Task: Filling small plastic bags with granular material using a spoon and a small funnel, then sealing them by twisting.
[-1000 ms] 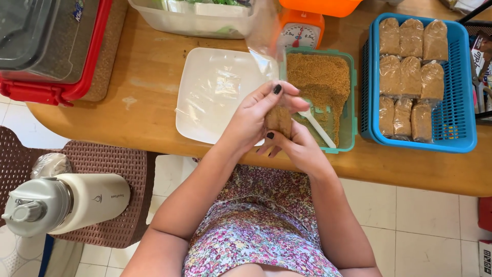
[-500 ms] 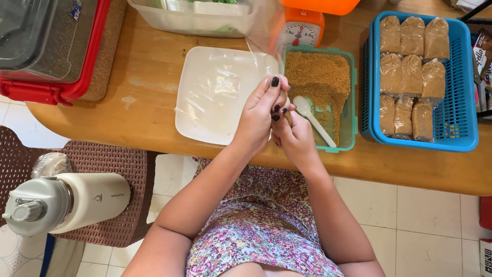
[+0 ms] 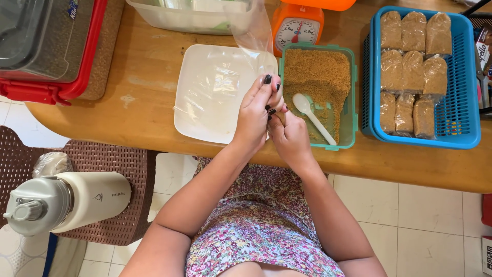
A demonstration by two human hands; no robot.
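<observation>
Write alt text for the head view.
Both hands, left hand and right hand, pinch a clear plastic bag above a wooden table, beside a green tub of brown granules and a blue basket of filled packets.

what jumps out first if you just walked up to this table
Probably the two hands, left hand and right hand, pressed together on a clear plastic bag at the table's near edge. Just right of them, a green tub of brown granules holds a white spoon; farther right, a blue basket holds nine filled packets.

Both hands (image 3: 271, 120) closed together, hiding the brown packet.
</observation>
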